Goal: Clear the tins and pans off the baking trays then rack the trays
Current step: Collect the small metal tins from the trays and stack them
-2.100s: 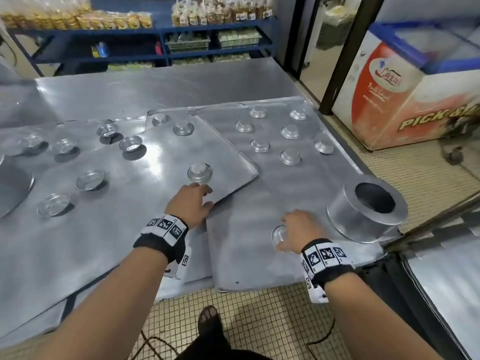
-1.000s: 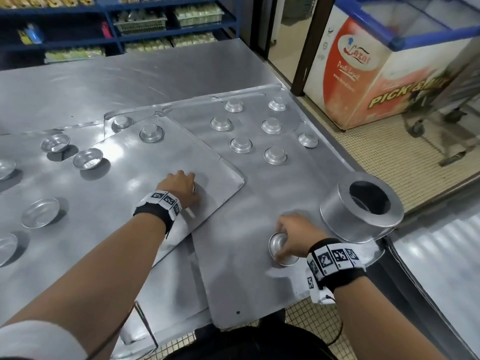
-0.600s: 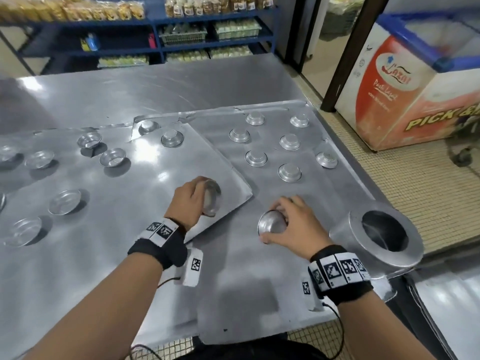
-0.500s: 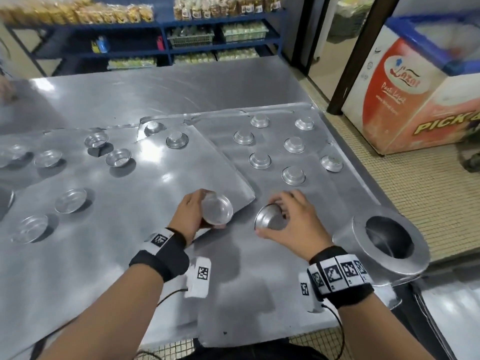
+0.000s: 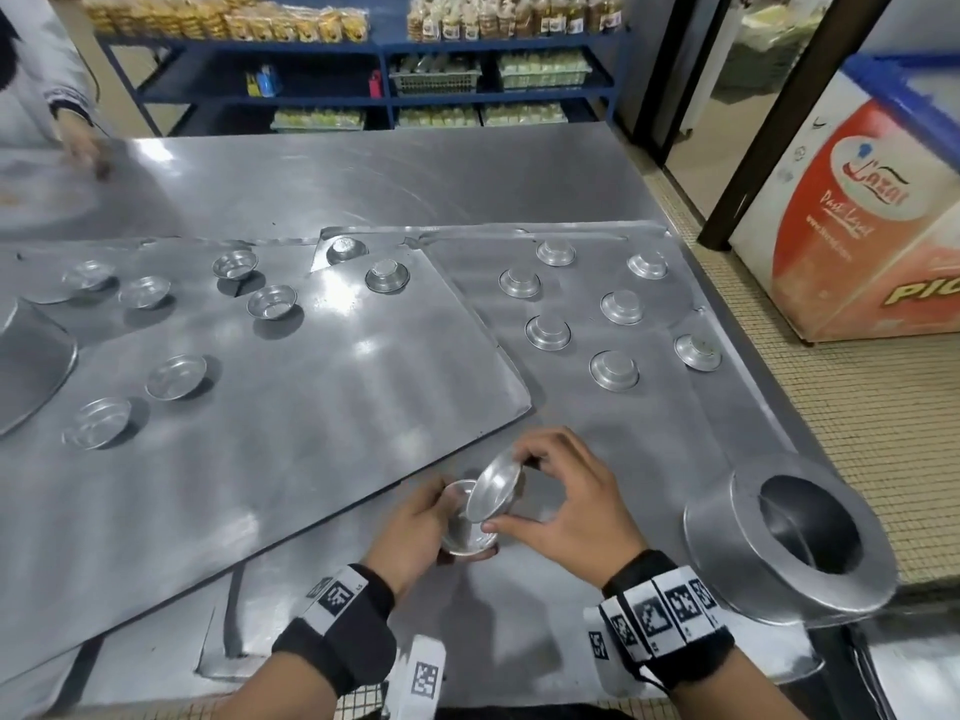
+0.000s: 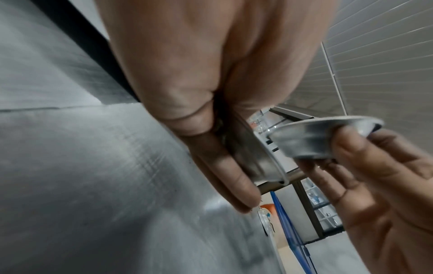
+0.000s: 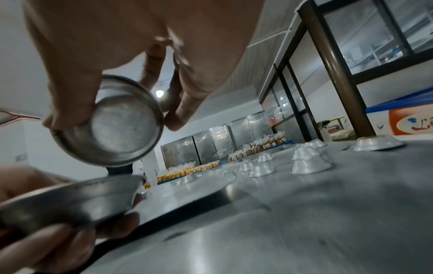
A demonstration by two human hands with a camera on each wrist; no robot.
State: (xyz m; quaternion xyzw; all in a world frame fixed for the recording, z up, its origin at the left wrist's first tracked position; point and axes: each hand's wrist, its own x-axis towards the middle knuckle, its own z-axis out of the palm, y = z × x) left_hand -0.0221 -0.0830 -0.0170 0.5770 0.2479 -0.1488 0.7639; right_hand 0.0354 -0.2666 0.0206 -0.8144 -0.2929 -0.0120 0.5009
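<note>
The chest freezer (image 5: 852, 220) at the right carries a round logo reading roughly "Lazai", slanted script below it too small to read, and yellow letters "PIC" cut off by the picture's edge.

2 small tins (image 5: 493, 485), tilted, midair
</note>
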